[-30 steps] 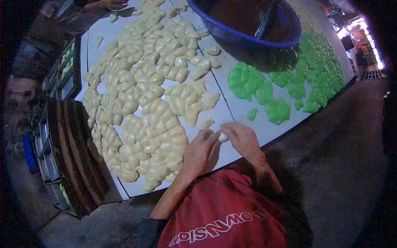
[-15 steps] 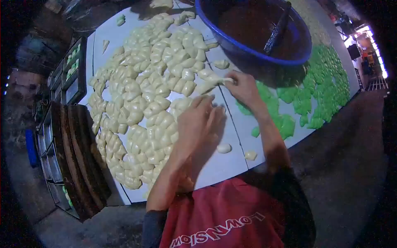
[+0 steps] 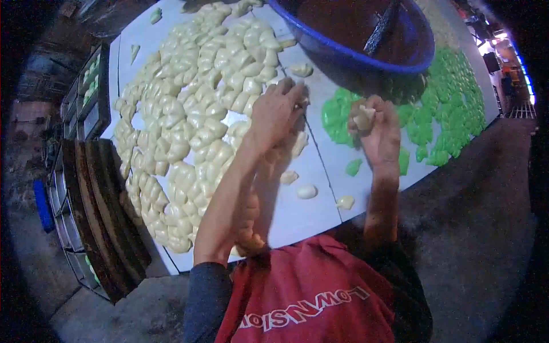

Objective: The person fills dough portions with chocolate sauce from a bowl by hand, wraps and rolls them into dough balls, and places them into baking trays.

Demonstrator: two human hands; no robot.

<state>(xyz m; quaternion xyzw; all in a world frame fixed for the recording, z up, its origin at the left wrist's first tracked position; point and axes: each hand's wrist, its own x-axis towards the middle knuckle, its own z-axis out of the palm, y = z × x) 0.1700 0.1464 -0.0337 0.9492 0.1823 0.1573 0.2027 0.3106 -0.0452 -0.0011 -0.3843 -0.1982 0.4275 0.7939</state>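
A wide, lumpy spread of glossy cream-coloured dough (image 3: 189,123) covers the left part of the white table. My left hand (image 3: 277,111) lies at its right edge, fingers bent over the dough, with a pale bit showing by the fingertips. My right hand (image 3: 380,134) is raised above the green dough (image 3: 337,117), palm turned up. Its fingers are closed around a small lump of cream dough (image 3: 362,118). Several loose pieces lie near my hands, among them a smooth white oval piece (image 3: 307,191) and a small cream scrap (image 3: 345,202).
A large blue basin (image 3: 354,57) with brown contents and a dark-handled tool (image 3: 380,31) stands at the table's far side. More green dough (image 3: 452,108) spreads along the right. Stacked divided trays (image 3: 94,97) stand to the left, beside dark boards (image 3: 103,211).
My right hand has moved right, away from the cream dough, with a lump in it; the stretched strand is gone. My left hand has shifted up toward where that strand was.
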